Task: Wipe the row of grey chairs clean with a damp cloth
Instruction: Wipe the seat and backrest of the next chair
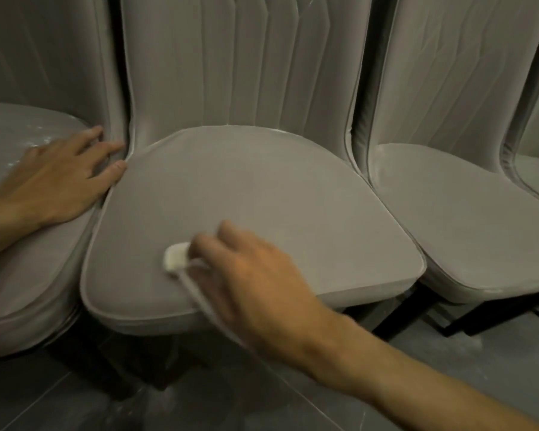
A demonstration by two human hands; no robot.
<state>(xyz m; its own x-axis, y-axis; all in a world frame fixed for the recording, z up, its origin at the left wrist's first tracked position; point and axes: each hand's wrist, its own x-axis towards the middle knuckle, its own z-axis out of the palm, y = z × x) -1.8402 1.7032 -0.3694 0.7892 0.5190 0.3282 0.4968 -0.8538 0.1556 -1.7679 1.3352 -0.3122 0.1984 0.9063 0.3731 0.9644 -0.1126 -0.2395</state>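
While right hand (255, 269) grips cloth (176, 256) on centre seat (262, 188),
left hand (53, 178), spread flat, rests on nine-o'clock seat (28, 259).

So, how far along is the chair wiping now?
Nothing looks clearly finished. In hand: the right hand holds a small white cloth against the middle grey padded seat, while the left hand rests flat on the left grey seat. To do: that seat shows white specks, and the right grey seat has pale dust along its rim.

Dark tiled floor (75, 405), grey chairs (464, 219) in row on it, white cloth (176, 256) on mid seat (246, 188)
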